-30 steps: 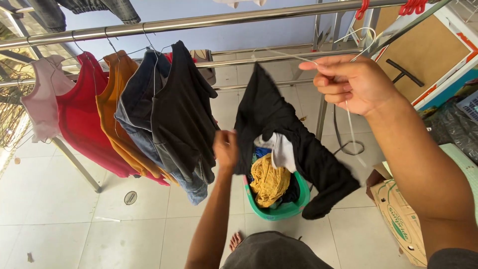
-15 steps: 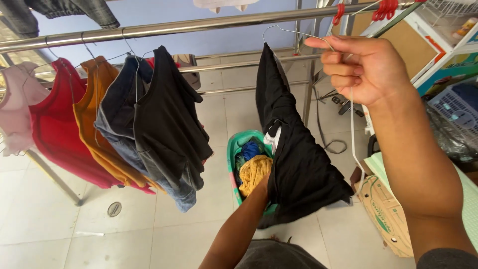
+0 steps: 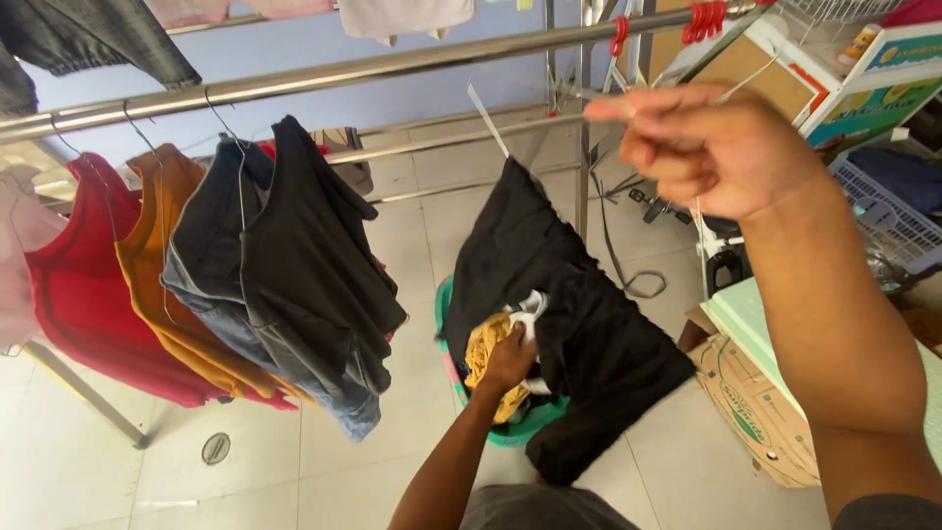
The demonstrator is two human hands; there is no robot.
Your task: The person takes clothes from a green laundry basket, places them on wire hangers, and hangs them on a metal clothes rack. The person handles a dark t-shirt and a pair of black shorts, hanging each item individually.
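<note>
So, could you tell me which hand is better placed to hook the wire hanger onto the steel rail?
Probably the right hand: it holds the hanger up near the rail, while the left hand is low at the black garment.

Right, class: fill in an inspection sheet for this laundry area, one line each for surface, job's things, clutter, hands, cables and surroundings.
Surface: pale tiled floor with a round drain cover.
Job's things: black garment hanging from a wire hanger; green basket below it, holding yellow cloth and other laundry.
Clutter: cardboard box and a white wire basket at the right.
Hands: right hand is raised and grips the hanger; left hand holds the garment's lower part over the basket.
Cables: a dark cord loops across the floor behind the garment.
Surroundings: metal rail carrying hung clothes, red, orange and dark; red clips on the rail.
</note>
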